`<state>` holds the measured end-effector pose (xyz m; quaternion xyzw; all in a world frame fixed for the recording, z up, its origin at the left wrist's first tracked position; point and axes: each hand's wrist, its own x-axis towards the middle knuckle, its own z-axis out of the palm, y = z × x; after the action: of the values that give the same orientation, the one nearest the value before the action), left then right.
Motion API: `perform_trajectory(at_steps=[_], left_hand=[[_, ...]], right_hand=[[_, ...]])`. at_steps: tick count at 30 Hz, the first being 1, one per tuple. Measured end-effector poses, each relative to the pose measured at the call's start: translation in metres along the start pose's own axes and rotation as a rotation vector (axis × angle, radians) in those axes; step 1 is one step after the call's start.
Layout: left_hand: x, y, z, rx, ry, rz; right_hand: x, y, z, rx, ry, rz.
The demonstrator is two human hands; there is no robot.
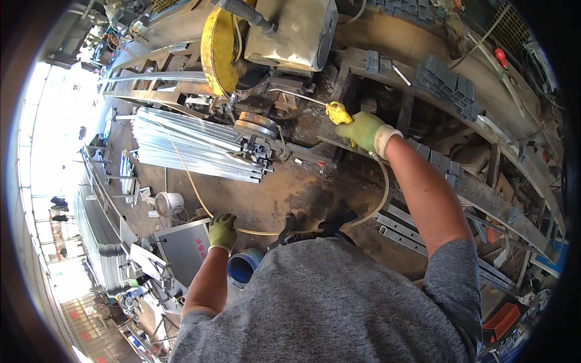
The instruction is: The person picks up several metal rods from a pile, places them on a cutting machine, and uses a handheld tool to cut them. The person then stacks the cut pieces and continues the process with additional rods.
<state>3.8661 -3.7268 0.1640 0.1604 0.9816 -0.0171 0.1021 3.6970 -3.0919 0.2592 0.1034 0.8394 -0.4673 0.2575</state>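
My right hand [365, 133], in a yellow-green work glove, is wrapped round a yellow air blow gun [339, 113]. Its thin bent nozzle [296, 95] points left, over the dirty bed of a cut-off saw [287, 115]. A yellowish air hose [386, 187] hangs from the gun, loops past my waist and runs to the left. My left hand [223, 232], gloved alike, is closed round that hose, which bends there; the fingertips are partly hidden. The saw's yellow blade guard [216, 51] and grey motor housing [290, 36] stand beyond the nozzle.
Bundled shiny metal tubes [187, 145] lie left of the saw. Cut grey tube pieces [445, 85] sit at the right on the steel frame. Near my left hand are a grey cabinet [184, 248] and a blue drum [244, 266]. Long tubes [402, 233] lie low at right.
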Motion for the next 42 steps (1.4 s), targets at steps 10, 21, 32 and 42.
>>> perform_trajectory(at_steps=[10, 21, 32, 42], left_hand=[[0.032, 0.005, 0.0, 0.009, -0.016, 0.047], [0.046, 0.025, -0.003, -0.008, 0.019, 0.085], [0.046, 0.021, -0.009, 0.015, 0.022, 0.025], [0.061, 0.034, 0.001, -0.029, 0.025, 0.092]], right_hand=[[-0.016, 0.001, -0.004, -0.037, -0.032, 0.038], [0.065, 0.014, 0.002, 0.027, 0.168, 0.018], [0.027, 0.024, -0.03, 0.198, 0.049, 0.019], [0.029, 0.073, -0.081, 0.441, 0.021, 0.081]])
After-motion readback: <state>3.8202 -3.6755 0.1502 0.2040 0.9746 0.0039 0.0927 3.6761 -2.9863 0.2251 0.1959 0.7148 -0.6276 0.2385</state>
